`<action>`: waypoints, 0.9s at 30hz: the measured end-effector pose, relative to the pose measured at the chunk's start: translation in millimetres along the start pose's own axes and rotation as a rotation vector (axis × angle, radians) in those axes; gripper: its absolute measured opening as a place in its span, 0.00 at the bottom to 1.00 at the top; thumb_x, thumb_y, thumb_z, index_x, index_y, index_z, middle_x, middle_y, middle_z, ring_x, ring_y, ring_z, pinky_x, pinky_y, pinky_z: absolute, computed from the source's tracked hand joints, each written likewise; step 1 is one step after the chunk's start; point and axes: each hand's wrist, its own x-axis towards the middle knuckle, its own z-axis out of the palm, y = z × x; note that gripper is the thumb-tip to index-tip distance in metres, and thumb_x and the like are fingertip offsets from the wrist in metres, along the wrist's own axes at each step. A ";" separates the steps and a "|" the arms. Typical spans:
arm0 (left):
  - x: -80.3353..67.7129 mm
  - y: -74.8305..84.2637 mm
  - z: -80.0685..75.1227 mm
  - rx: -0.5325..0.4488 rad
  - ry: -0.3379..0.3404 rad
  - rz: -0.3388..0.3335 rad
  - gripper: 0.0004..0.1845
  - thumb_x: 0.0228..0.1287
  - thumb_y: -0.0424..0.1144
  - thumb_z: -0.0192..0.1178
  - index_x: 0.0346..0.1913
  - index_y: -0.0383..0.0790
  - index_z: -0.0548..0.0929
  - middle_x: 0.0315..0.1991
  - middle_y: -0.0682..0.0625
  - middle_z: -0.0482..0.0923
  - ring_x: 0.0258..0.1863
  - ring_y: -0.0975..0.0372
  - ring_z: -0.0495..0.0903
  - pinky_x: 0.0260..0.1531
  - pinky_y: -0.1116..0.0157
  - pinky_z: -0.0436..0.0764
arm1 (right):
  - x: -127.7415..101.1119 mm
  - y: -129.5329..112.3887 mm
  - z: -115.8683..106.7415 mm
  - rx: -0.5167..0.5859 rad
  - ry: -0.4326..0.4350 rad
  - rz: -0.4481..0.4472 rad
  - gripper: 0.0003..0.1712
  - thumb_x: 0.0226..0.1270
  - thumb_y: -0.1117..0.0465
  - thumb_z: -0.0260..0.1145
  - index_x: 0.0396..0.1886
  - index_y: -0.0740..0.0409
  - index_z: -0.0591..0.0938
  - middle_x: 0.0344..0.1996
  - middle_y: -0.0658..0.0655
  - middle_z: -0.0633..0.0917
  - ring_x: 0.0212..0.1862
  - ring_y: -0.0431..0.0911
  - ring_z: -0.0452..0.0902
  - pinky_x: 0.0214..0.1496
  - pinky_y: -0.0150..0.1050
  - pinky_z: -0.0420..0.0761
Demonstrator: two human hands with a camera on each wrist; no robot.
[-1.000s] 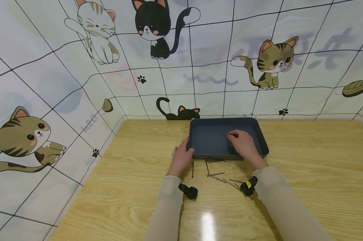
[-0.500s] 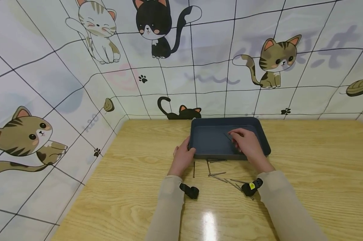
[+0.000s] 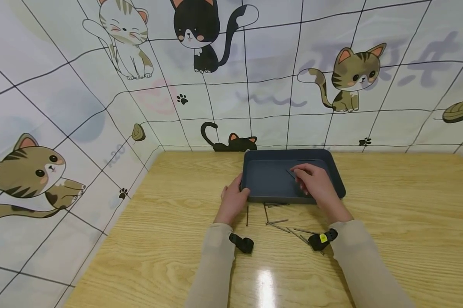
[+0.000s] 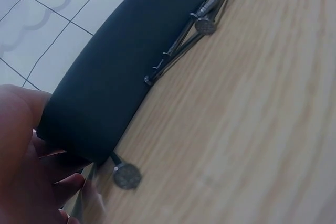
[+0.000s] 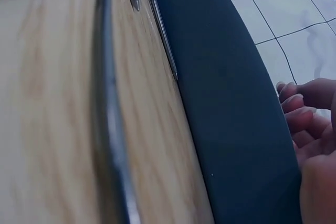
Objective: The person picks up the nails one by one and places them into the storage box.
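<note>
A dark blue-grey rectangular tray stands at the back of the wooden table, before the wall. My left hand grips its left side near the front corner; the left wrist view shows the thumb on the tray's wall and fingers around the corner. Over the tray's right half, my right hand pinches a thin nail that points up to the left. In the right wrist view that hand's fingers are curled beyond the tray wall, and the nail is hidden there. Another thin nail lies along the tray's far side.
Several loose nails lie on the table in front of the tray, some crossing. One nail lies apart, beside my left wrist. Some nails lie right along the tray's front wall. A cat-patterned wall covering rises behind.
My right hand has shifted slightly to the right over the tray, still pinching the nail. The left hand keeps its hold on the tray. The head view has moved a little.
</note>
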 end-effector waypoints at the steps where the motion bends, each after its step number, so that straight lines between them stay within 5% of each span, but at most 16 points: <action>1: 0.0 0.0 -0.3 0.001 0.000 0.000 0.30 0.61 0.39 0.43 0.68 0.47 0.56 0.65 0.53 0.59 0.63 0.61 0.58 0.63 0.56 0.37 | -0.3 -0.5 -0.1 0.004 -0.002 -0.009 0.24 0.66 0.47 0.50 0.52 0.59 0.75 0.32 0.67 0.76 0.20 0.46 0.68 0.19 0.38 0.71; 14: 1.1 -2.1 -2.2 -0.011 -0.012 0.000 0.30 0.61 0.40 0.42 0.68 0.48 0.55 0.65 0.53 0.58 0.64 0.60 0.57 0.63 0.56 0.37 | -6.7 -16.8 -2.7 0.058 -0.055 -0.053 0.25 0.64 0.46 0.52 0.50 0.59 0.76 0.30 0.68 0.75 0.20 0.49 0.67 0.20 0.39 0.71; 27: 1.1 0.4 0.4 -0.023 -0.014 0.008 0.29 0.62 0.39 0.43 0.68 0.47 0.56 0.64 0.52 0.59 0.63 0.60 0.58 0.63 0.56 0.37 | -17.9 -38.6 -9.8 -0.191 -0.445 -0.021 0.21 0.67 0.48 0.50 0.45 0.58 0.79 0.34 0.59 0.80 0.31 0.55 0.75 0.32 0.48 0.76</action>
